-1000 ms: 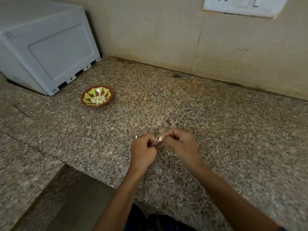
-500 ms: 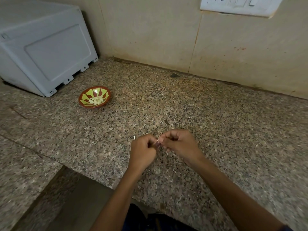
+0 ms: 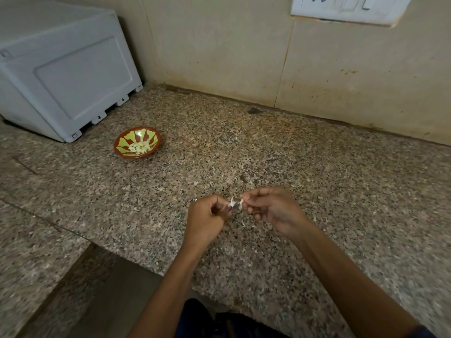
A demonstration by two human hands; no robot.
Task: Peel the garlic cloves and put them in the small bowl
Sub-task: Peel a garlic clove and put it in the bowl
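Observation:
Over the middle of the granite counter [image 3: 317, 181], my left hand [image 3: 207, 220] and my right hand [image 3: 271, 211] meet fingertip to fingertip. Both pinch a small garlic clove [image 3: 236, 204] whose white papery skin sticks out between them. The clove itself is mostly hidden by my fingers. A small red bowl with a green pattern [image 3: 122, 143] stands to the far left of my hands, with several pale peeled cloves [image 3: 139, 147] in it.
A grey plastic box [image 3: 66, 76] stands on the counter at the back left, just behind the bowl. A tiled wall with a white switch plate [image 3: 346, 8] closes the back. Bits of skin [image 3: 242, 222] lie under my hands. The counter edge drops off at the lower left.
My hands have drawn slightly apart and more white skin shows between the fingertips. The bowl has not moved.

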